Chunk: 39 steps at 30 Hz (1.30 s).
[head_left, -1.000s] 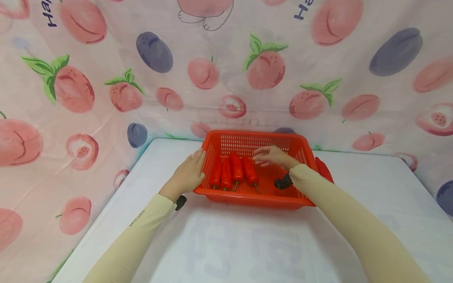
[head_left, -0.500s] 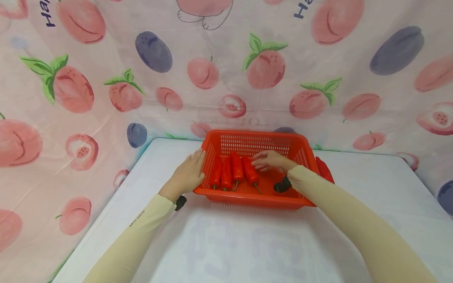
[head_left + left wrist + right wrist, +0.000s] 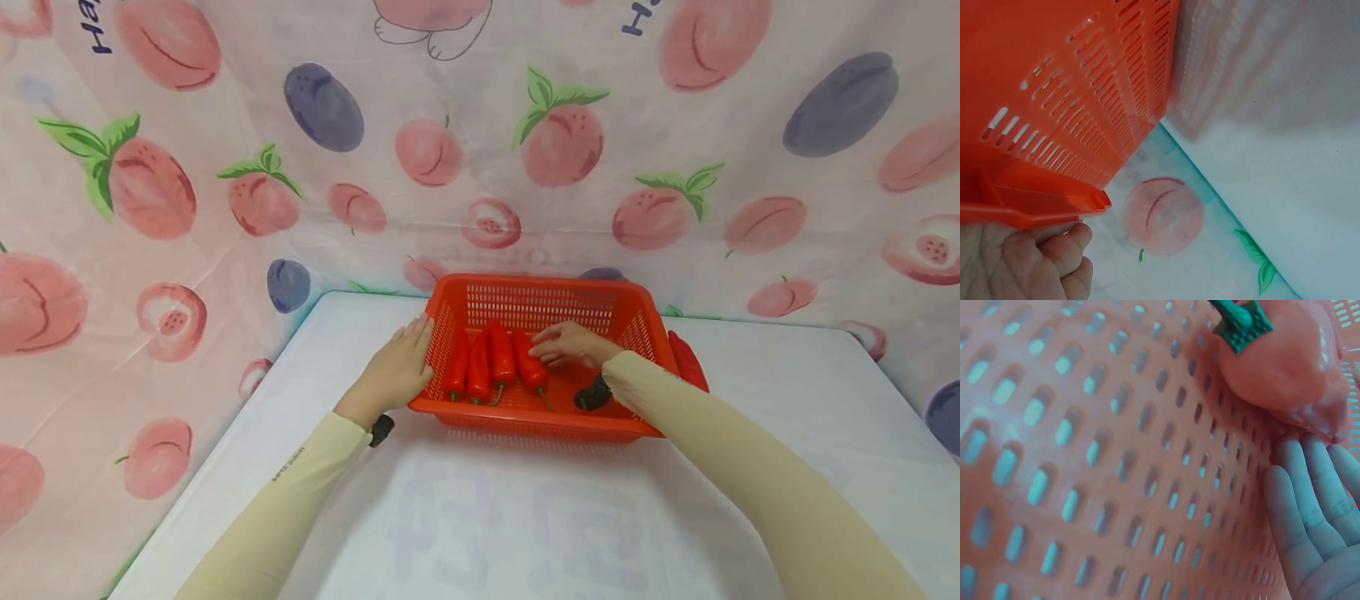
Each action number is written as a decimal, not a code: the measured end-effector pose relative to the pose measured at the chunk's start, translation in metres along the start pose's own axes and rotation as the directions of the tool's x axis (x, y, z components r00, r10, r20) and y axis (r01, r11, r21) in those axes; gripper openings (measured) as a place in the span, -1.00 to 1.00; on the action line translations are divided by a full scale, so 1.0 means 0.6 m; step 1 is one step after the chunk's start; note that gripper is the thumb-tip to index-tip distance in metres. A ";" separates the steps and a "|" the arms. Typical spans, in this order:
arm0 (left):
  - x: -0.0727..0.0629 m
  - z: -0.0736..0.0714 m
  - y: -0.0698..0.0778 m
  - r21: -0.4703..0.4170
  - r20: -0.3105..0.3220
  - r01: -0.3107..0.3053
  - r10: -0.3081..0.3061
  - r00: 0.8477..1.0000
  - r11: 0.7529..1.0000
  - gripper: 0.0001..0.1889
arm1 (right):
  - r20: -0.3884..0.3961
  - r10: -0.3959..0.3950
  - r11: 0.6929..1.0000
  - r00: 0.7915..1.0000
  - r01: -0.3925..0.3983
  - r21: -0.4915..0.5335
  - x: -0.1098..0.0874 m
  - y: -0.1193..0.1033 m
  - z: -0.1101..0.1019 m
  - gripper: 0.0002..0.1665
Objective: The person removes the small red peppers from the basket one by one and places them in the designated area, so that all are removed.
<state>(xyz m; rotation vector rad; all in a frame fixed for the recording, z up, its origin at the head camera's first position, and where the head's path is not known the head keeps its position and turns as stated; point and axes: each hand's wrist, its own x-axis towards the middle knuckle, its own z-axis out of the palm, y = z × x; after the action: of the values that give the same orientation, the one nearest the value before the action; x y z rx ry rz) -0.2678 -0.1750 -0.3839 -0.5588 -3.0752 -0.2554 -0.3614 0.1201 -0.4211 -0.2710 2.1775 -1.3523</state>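
A red slotted plastic basket (image 3: 540, 423) holds several red peppers (image 3: 502, 354) side by side in its left half, stems toward me. My left hand (image 3: 393, 371) lies flat against the basket's left rim, fingers extended; the left wrist view has the fingers (image 3: 1066, 250) just under the rim. Inside the basket, my right hand (image 3: 576, 343) reaches in from the right beside the rightmost pepper (image 3: 530, 363). Its fingers (image 3: 1297, 494) look nearly straight in the right wrist view, with the tips at or against that pepper's side. The thumb is mostly out of sight there.
More red peppers (image 3: 687, 363) lie on the white tabletop (image 3: 795, 400), just outside the basket's right wall. A fruit-printed cloth (image 3: 540, 225) hangs close behind the basket and along the left side. Black wrist cameras sit under both wrists.
My right hand has shifted slightly left and lower, closer to the rightmost pepper. The left hand, the basket and the peppers stay where they were.
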 end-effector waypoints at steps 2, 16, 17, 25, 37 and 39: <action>0.000 0.000 0.000 0.001 0.001 0.000 0.000 1.000 1.000 -0.30 | -0.002 0.008 1.000 1.000 -0.008 -0.007 0.001 -0.001 0.003 -0.37; 0.001 -0.003 0.001 0.003 0.002 0.003 -0.003 1.000 1.000 -0.29 | -0.006 0.034 0.999 0.999 -0.034 -0.011 0.002 -0.002 0.005 -0.38; 0.001 -0.003 0.001 0.002 0.004 0.005 -0.005 1.000 1.000 -0.29 | -0.005 0.037 0.999 0.999 -0.037 -0.010 0.002 -0.002 0.005 -0.38; 0.002 -0.006 0.004 -0.001 0.009 0.004 -0.004 1.000 1.000 -0.29 | 0.029 0.072 0.996 0.997 -0.071 -0.053 0.002 -0.004 0.002 -0.37; -0.001 -0.007 0.004 -0.007 0.010 0.003 -0.003 1.000 1.000 -0.28 | 0.017 0.109 0.991 0.994 -0.107 -0.086 0.005 -0.006 0.004 -0.35; -0.001 -0.007 0.004 -0.013 0.005 -0.001 0.001 1.000 1.000 -0.29 | 0.019 0.111 0.991 0.994 -0.109 -0.075 0.005 -0.005 0.003 -0.36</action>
<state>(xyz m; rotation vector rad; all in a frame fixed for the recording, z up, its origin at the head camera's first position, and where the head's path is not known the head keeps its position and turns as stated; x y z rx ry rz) -0.2664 -0.1736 -0.3792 -0.5631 -3.0805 -0.2742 -0.3633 0.1158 -0.4199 -0.1904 2.1929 -1.2044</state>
